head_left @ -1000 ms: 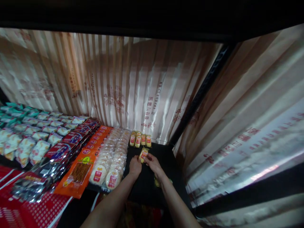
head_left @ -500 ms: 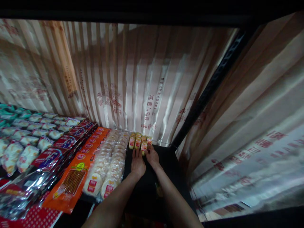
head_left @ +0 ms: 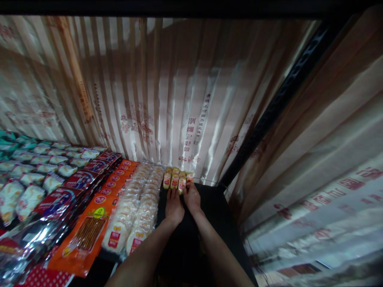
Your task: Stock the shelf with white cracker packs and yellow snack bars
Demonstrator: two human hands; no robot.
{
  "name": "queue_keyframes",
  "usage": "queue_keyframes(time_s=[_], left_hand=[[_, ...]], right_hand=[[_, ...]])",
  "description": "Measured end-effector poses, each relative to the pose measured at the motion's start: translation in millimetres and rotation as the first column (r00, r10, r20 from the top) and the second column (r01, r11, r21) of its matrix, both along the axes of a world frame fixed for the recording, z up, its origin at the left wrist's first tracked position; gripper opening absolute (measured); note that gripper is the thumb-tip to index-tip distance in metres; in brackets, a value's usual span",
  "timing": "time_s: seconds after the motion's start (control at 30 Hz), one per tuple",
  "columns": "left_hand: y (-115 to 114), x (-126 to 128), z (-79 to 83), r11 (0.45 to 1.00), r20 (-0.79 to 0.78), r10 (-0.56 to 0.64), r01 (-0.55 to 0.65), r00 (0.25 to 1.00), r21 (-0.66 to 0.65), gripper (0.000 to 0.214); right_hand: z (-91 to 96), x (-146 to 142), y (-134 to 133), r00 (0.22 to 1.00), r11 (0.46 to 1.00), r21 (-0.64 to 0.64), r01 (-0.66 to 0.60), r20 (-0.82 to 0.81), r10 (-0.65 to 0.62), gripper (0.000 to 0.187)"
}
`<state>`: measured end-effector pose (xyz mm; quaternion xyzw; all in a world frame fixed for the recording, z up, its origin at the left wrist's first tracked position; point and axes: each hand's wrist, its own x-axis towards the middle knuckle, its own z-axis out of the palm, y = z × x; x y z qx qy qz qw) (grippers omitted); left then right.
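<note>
Small yellow snack packets (head_left: 174,180) with red and white labels stand in short rows at the back of a black shelf (head_left: 185,247). My left hand (head_left: 174,206) reaches in palm down, fingers stretched out with their tips at the near ends of the packets. Beside it, my right hand (head_left: 192,198) has its fingers bent round the near end of the rightmost packet (head_left: 189,177). Its thumb side lies against the neighbouring packet (head_left: 182,185). The fingertips of the right hand are partly hidden.
Left of the packets lie two rows of clear-wrapped round crackers (head_left: 143,203), then orange bags of brown sticks (head_left: 89,233), dark red packs (head_left: 72,183) and white packs (head_left: 30,199). A pleated printed curtain (head_left: 167,99) hangs behind. A black post (head_left: 254,147) slants at the right.
The view has shifted slightly. Both hands stay at the packets, and the right fingers have moved a little at the rightmost one.
</note>
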<state>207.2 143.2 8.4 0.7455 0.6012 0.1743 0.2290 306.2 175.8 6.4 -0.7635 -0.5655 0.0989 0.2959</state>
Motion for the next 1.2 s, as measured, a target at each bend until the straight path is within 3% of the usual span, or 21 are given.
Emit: queue_keyframes(time_s=[0.23,0.53,0.7,0.83,1.07,1.2], left_hand=[[0.2,-1.2,-0.5,1.000,0.010,0.002,-0.002,1.000,-0.006,0.055],[1.0,-0.6,-2.5,1.000,0.004,0.004,-0.004,1.000,0.025,0.050],[-7.3,-1.5,1.0,0.998,0.007,-0.011,0.011,1.000,0.054,0.051],[-20.6,-1.2,5.4,0.998,0.027,-0.027,0.026,0.999,0.059,0.052],[-62.0,3.8,13.4,0.989,0.099,-0.146,0.144,0.984,0.036,0.050],[-89.9,8.4,12.5,0.961,0.147,-0.276,0.271,0.950,0.053,0.048]], right_hand=[[-8.2,-6.2,-4.9,0.998,0.995,0.104,0.012,0.061,-0.018,0.023],[-10.5,-5.6,-6.6,0.989,0.995,0.085,-0.055,0.145,0.042,0.023],[-6.6,-0.2,-18.7,0.988,0.975,0.191,-0.111,0.127,0.087,0.024],[0.2,11.7,-39.7,0.985,0.969,0.200,-0.147,0.124,0.124,0.023],[19.7,46.8,-99.9,0.992,0.996,-0.055,-0.071,0.100,0.076,0.026],[19.6,62.2,-137.6,0.986,0.994,-0.100,-0.054,0.150,0.069,0.027]])
